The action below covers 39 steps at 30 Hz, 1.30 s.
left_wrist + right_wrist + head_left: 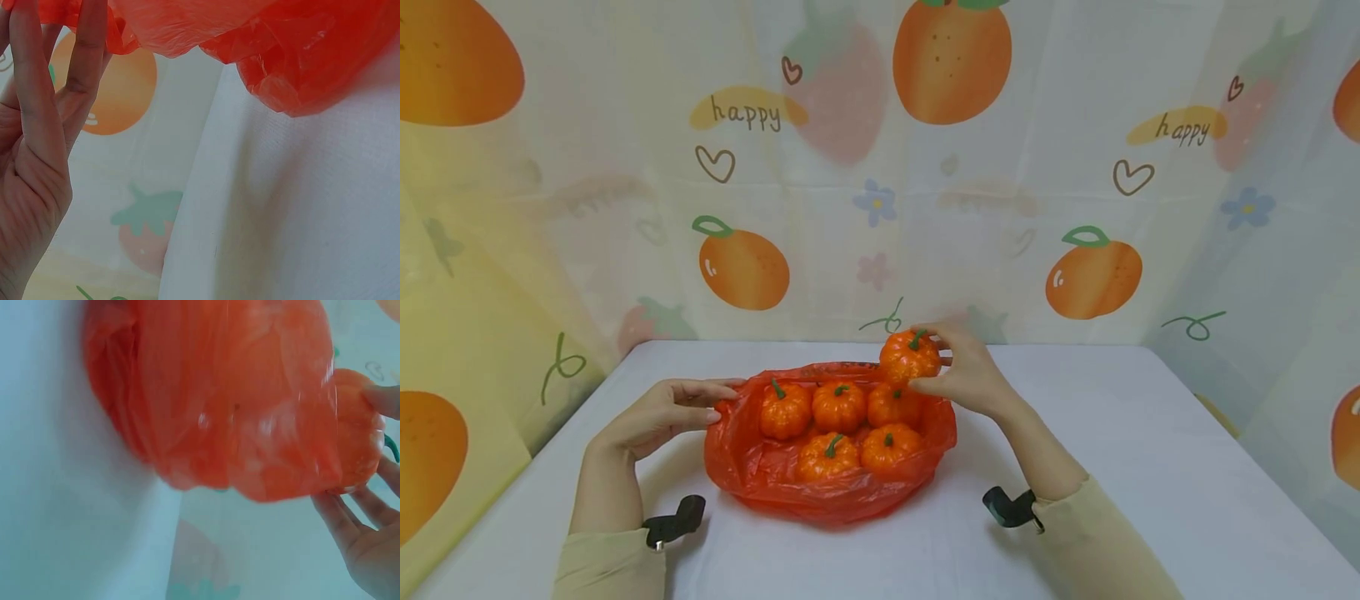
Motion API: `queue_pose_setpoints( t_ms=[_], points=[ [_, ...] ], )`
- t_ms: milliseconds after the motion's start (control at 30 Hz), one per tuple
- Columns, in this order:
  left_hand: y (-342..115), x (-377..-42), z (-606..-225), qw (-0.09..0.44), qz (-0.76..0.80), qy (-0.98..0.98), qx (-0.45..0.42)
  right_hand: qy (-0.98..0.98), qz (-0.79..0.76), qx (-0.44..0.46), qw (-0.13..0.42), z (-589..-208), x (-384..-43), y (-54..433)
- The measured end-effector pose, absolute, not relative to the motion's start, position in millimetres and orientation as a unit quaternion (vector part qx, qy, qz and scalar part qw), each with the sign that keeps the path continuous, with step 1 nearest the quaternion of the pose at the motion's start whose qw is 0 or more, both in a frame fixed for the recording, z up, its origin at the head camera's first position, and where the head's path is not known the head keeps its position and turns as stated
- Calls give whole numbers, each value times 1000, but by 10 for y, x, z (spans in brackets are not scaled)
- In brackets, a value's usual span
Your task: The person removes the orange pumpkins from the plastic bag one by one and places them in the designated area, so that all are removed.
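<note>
A red plastic bag [820,500] lies opened on the table with several small orange pumpkins inside, among them a pumpkin [838,407] in the back row and another pumpkin [891,446] at the front right. My right hand [966,367] grips one more pumpkin [910,356] by its side, raised over the bag's back right rim; its green stem points up. In the right wrist view the bag hides part of this held pumpkin [357,431]. At the bag's left rim, my left hand [658,412] pinches the plastic between thumb and fingers.
The bag stands on a white-covered table [1075,417]. Behind the table's far edge hangs a curtain [962,208] printed with fruit, hearts and flowers. A black wrist mount [676,521] sits at the left sleeve, and a second black mount [1011,508] at the right sleeve.
</note>
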<state>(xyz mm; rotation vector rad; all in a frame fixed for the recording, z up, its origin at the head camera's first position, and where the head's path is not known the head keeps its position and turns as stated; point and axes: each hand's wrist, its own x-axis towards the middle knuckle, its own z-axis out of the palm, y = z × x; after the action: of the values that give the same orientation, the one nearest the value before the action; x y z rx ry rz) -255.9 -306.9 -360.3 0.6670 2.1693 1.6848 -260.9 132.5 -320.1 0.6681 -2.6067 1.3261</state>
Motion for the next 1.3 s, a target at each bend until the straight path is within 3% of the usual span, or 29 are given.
queue_pose_setpoints(
  t_ms=[467,1300],
  points=[
    [-3081,-2572,-3622,155,584,762,234,-872,447,166,112,-3285,-2662,1686],
    [-3079,-2560,-3609,156,589,754,248,-910,396,77,93,-3525,-2701,2237]
  ],
)
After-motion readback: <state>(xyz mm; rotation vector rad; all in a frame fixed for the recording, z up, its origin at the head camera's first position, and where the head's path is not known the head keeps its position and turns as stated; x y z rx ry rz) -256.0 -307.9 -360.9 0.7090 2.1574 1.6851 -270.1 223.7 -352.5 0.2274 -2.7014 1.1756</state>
